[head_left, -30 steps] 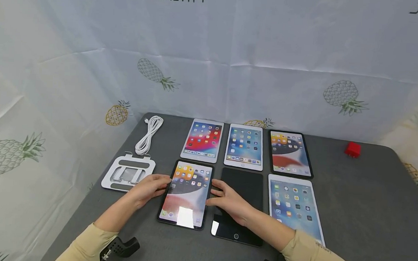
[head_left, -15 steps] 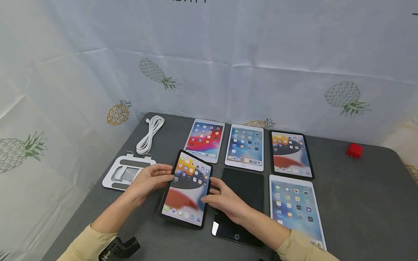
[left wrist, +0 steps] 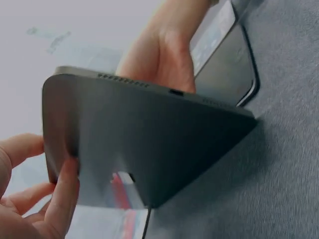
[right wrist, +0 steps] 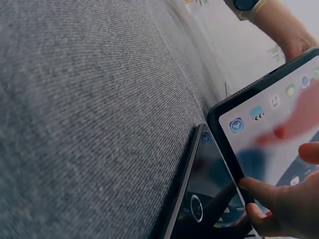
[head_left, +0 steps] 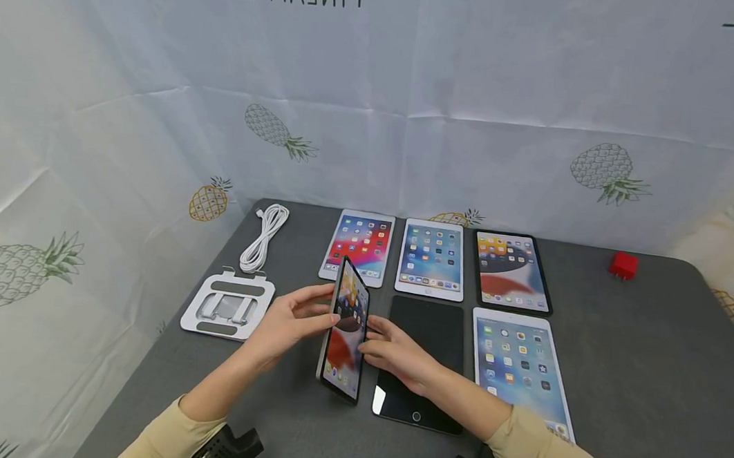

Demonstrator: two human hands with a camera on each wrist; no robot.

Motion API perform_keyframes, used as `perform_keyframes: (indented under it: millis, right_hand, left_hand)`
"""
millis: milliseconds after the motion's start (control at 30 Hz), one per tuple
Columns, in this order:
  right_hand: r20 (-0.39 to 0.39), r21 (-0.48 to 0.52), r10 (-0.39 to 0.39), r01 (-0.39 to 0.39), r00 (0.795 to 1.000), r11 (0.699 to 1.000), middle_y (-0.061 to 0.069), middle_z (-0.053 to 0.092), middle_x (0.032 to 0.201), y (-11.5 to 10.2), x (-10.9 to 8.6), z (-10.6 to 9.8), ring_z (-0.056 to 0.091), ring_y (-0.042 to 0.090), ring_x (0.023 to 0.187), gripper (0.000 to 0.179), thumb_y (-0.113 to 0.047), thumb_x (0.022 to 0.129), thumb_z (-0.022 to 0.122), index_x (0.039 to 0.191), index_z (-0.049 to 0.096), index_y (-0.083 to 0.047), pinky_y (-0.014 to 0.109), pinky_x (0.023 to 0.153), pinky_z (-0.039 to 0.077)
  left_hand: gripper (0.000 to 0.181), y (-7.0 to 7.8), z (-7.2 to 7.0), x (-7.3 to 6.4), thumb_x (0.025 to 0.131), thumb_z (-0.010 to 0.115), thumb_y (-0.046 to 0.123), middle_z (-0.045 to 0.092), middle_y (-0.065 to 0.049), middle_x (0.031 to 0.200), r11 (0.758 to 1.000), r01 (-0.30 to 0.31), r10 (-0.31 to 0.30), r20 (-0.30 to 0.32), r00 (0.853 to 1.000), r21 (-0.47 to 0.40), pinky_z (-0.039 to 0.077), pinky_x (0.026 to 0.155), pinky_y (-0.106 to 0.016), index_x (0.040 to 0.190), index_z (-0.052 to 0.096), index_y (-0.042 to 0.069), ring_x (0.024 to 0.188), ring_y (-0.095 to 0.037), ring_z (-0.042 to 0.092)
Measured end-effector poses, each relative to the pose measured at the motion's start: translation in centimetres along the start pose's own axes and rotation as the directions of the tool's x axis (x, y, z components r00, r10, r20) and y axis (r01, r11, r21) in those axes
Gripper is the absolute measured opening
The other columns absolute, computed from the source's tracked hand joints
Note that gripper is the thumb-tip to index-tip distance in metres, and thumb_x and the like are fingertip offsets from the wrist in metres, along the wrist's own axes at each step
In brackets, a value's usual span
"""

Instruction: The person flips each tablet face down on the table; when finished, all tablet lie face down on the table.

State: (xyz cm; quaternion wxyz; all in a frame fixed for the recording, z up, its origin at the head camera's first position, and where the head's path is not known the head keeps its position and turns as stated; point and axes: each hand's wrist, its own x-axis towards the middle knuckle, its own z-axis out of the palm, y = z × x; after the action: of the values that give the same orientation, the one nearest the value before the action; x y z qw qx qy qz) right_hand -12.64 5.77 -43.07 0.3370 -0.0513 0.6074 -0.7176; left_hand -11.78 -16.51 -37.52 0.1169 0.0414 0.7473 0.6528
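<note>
Steeply tilted on its right long edge, a black-framed tablet [head_left: 343, 358] stands between my two hands, its lit screen facing right. My left hand [head_left: 290, 324] pinches the raised left edge, thumb on the screen side and fingers behind. In the left wrist view those fingers [left wrist: 65, 194] lie against the dark back of the tablet [left wrist: 134, 134]. My right hand [head_left: 400, 355] holds the lower right edge by its fingertips. The right wrist view has the right fingers [right wrist: 264, 191] at the frame of the tablet [right wrist: 279, 112]. A black switched-off tablet [head_left: 426, 336] lies partly under my right forearm.
Behind lie a red-screened white tablet [head_left: 356, 242], another white tablet [head_left: 430, 256] and a black-framed one [head_left: 514, 271]. A white tablet [head_left: 522, 365] lies right. A white folding stand [head_left: 229, 305] and coiled cable [head_left: 262, 241] are left; a red charger plug [head_left: 623, 264] is far right.
The tablet lay flat a second ago. Its left side has risen and swung to the right, with my left hand moving right along with it; my right hand has stayed nearly in place.
</note>
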Motion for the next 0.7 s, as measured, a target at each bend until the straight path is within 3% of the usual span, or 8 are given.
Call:
perform_keyframes:
  millis: [167,333,500,600,700]
  right_hand:
    - [-0.019,-0.013,-0.013,0.013,1.000,1.000,0.026,0.026,0.153,-0.3,0.1,-0.5,0.034,0.038,0.137,0.066,-0.012,0.094,0.056,0.150,0.023,0.005,0.050,0.109,0.033]
    - [-0.126,-0.155,-0.121,0.101,0.985,0.983,0.018,0.045,0.144,-1.5,0.7,-0.8,0.047,0.031,0.128,0.053,-0.019,0.098,0.055,0.145,0.039,-0.002,0.050,0.107,0.037]
    - [-0.195,-0.373,-0.306,0.218,0.932,0.902,0.010,0.051,0.140,-3.6,1.6,-0.7,0.046,0.028,0.128,0.053,-0.032,0.098,0.059,0.145,0.044,-0.012,0.056,0.105,0.036]
    - [-0.183,-0.461,-0.378,0.260,0.908,0.848,0.004,0.045,0.146,-4.7,2.5,-0.8,0.040,0.025,0.134,0.056,-0.038,0.096,0.061,0.146,0.043,-0.019,0.058,0.106,0.034]
    - [-0.152,-0.498,-0.416,0.294,0.896,0.816,0.000,0.042,0.149,-5.4,3.3,-1.1,0.036,0.023,0.138,0.058,-0.041,0.095,0.061,0.147,0.042,-0.024,0.057,0.108,0.033]
  left_hand:
    - [0.053,0.4,1.1,-0.2,0.089,0.071,0.014,0.063,-0.016,0.124,0.994,-0.063,0.064,-0.011,0.998,0.093,0.056,0.082,-0.036,0.138,0.054,0.005,0.115,-0.027,0.059]
    - [0.054,0.1,1.8,-0.1,0.090,0.070,0.016,0.059,-0.016,0.131,0.995,-0.074,0.073,0.013,0.997,0.063,0.057,0.081,-0.036,0.140,0.052,0.008,0.118,-0.028,0.058]
    - [0.052,-0.2,2.3,0.0,0.091,0.069,0.018,0.059,-0.013,0.131,0.990,-0.093,0.092,0.009,0.996,0.105,0.055,0.086,-0.039,0.140,0.053,0.008,0.119,-0.027,0.057]
    - [0.052,-0.4,2.8,0.2,0.091,0.070,0.020,0.059,-0.009,0.133,0.983,-0.103,0.105,-0.003,0.994,0.153,0.052,0.092,-0.042,0.139,0.055,0.009,0.120,-0.026,0.057]
    - [0.051,-0.5,3.3,0.3,0.090,0.070,0.021,0.060,-0.008,0.132,0.978,-0.115,0.120,-0.018,0.993,0.174,0.049,0.096,-0.044,0.138,0.056,0.010,0.119,-0.024,0.058]
